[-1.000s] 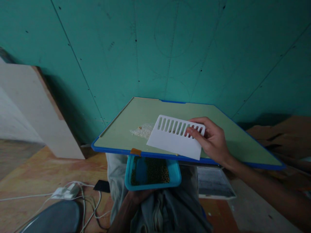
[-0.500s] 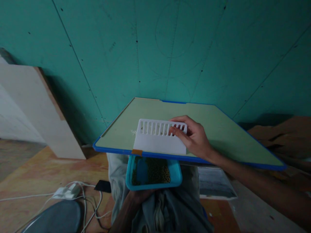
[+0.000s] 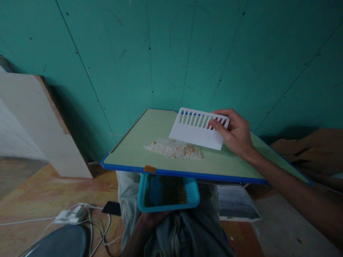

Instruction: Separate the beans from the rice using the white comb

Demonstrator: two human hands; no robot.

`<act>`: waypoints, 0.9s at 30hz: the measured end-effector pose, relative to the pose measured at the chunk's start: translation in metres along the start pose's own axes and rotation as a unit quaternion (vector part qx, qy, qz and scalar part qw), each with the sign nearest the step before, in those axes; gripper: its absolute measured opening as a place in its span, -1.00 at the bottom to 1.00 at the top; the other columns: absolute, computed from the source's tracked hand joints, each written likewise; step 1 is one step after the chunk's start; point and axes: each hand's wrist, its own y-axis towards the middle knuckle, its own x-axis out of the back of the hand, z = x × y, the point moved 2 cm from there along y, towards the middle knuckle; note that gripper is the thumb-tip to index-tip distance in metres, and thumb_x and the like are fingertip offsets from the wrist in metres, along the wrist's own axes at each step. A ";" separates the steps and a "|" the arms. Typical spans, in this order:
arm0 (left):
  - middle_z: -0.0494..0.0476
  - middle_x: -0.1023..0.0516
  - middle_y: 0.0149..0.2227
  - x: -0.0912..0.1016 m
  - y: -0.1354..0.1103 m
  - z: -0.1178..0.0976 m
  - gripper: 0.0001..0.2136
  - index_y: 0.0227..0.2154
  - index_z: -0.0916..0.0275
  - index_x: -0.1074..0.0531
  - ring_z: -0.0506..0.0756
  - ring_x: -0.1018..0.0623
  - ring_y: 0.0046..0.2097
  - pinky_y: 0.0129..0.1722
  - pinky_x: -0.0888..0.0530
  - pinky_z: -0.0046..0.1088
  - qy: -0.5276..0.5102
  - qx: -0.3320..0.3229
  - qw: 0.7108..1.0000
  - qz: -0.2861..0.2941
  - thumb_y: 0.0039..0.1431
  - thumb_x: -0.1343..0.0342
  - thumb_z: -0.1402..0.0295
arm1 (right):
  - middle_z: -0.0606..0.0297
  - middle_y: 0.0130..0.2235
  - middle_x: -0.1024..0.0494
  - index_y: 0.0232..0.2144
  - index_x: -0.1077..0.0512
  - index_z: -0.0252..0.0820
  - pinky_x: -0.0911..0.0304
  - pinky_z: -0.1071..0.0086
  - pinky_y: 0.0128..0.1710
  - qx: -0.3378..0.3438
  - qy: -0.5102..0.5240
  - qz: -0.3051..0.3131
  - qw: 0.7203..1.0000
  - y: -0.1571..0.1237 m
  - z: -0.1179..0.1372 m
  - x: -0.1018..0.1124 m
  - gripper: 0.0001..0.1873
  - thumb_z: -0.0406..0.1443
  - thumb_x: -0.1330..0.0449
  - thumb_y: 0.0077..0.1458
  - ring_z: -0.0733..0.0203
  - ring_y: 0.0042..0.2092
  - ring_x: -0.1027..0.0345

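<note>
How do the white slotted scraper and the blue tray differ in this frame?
Shape: the white slotted scraper is a flat plate with a row of slots; the blue tray is an open, walled container.
Place: the scraper is over the green tabletop; the tray is below its near edge.
Contents: the tray holds dark grains; the scraper shows none on its face.
Shared: each has a hand at it, right hand and left hand respectively.
</note>
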 end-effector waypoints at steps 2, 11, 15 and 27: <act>0.10 -0.69 0.01 0.001 0.000 0.000 -0.57 -0.16 0.04 -0.62 0.36 -0.37 0.32 0.36 -0.20 0.06 0.012 -0.002 1.000 -0.005 -0.10 -0.38 -0.01 | 0.24 -0.23 -0.60 -0.12 -0.53 -0.10 -0.36 0.33 -0.40 -0.001 -0.039 -0.013 0.999 -0.001 -0.007 0.011 -0.69 -0.10 -0.35 0.15 0.18 -0.34 -0.46; 0.12 -0.64 0.08 -0.001 -0.003 0.001 -0.47 -0.05 0.04 -0.60 0.42 -0.32 0.35 0.33 -0.27 0.13 0.013 -0.001 1.000 -0.011 -0.08 -0.35 -0.08 | 0.16 -0.21 -0.62 -0.14 -0.57 -0.09 -0.33 0.31 -0.39 -0.042 -0.055 -0.046 0.997 -0.022 -0.023 0.040 -0.75 -0.16 -0.37 0.14 0.14 -0.32 -0.47; 0.19 -0.61 0.12 0.010 0.000 0.003 -0.46 -0.02 0.08 -0.56 0.40 -0.25 0.38 0.34 -0.23 0.14 0.038 -0.010 0.999 -0.009 -0.07 -0.37 -0.02 | 0.15 -0.22 -0.63 -0.16 -0.60 -0.08 -0.32 0.34 -0.38 -0.045 -0.085 -0.055 0.994 -0.024 -0.022 0.056 -0.80 -0.19 -0.37 0.15 0.17 -0.32 -0.46; 0.08 -0.59 0.14 0.005 0.000 -0.001 -0.44 -0.02 -0.03 -0.54 0.39 -0.32 0.35 0.34 -0.22 0.14 0.086 -0.019 0.996 -0.015 -0.02 -0.20 -0.21 | 0.32 -0.22 -0.63 -0.15 -0.59 -0.02 -0.32 0.35 -0.40 -0.041 -0.078 -0.015 0.996 -0.028 -0.008 0.048 -0.78 -0.15 -0.35 0.15 0.18 -0.34 -0.47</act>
